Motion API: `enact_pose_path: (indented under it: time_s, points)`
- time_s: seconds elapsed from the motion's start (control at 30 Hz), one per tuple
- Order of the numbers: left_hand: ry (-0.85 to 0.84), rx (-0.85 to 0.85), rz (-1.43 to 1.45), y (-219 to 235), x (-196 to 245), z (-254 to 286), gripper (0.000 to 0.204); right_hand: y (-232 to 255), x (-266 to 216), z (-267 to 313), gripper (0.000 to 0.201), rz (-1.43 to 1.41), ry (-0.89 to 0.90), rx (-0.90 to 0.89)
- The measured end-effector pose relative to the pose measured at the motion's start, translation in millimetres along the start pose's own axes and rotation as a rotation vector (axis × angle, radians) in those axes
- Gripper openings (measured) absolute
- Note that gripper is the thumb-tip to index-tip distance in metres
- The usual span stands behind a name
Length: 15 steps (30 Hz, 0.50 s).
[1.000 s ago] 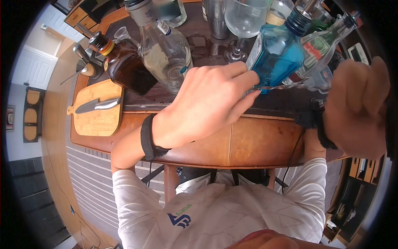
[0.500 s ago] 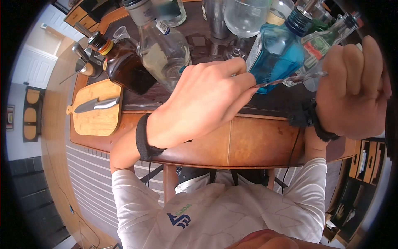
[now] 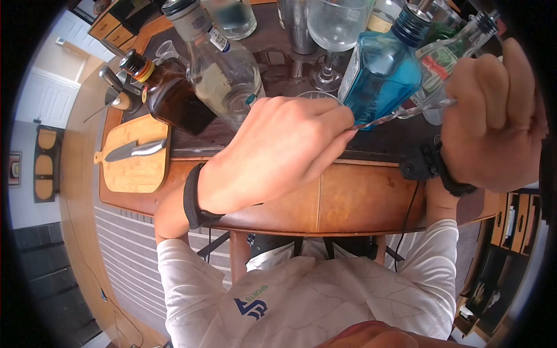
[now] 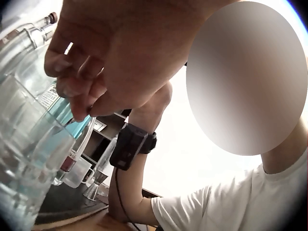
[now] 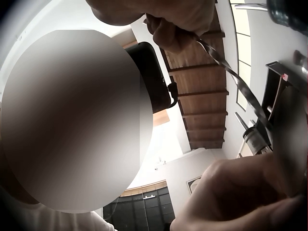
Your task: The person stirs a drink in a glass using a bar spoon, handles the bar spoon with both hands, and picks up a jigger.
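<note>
A twisted metal rod (image 3: 400, 116) spans the space between both hands in the head view, rising slightly to the right. My left hand (image 3: 272, 153) pinches its left end between thumb and fingers, palm down. At the other end, my right hand (image 3: 493, 124) holds the rod with curled fingers. The spiral stem (image 5: 234, 77) also crosses the right wrist view. Behind the left hand the rim of a clear glass (image 3: 318, 95) shows; in the left wrist view the glass (image 4: 24, 154) stands close to that hand (image 4: 120, 53). A blue bottle (image 3: 383, 75) stands behind the rod.
Clear bottle (image 3: 226, 75) and brown bottle (image 3: 177, 95) stand left of centre; a stemmed glass (image 3: 336, 26) and metal shaker (image 3: 299, 26) are behind. A knife (image 3: 136, 149) lies on a wooden board (image 3: 136, 174). The leather table edge (image 3: 348, 197) is nearest the body.
My right hand has risen, lifting its end of the rod and showing more of the twist. My left hand has shifted a little left, and the glass rim behind it has come into view.
</note>
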State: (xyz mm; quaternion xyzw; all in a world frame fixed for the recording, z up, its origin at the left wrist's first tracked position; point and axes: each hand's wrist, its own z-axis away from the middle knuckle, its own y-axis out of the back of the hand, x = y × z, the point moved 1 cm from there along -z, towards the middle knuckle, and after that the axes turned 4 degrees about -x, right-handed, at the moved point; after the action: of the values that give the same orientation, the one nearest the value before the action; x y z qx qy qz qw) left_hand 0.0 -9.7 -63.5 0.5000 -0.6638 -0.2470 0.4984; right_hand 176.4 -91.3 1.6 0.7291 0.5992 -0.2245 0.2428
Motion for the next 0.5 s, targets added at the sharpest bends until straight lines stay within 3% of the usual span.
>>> enact_pose_path:
  time_s: [0.5]
  points:
    - [-0.048, -0.023, 0.113, -3.6, 1.7, 1.0, 0.008, -5.3, -8.5, 4.8, 0.032, 0.026, -0.010, 0.012]
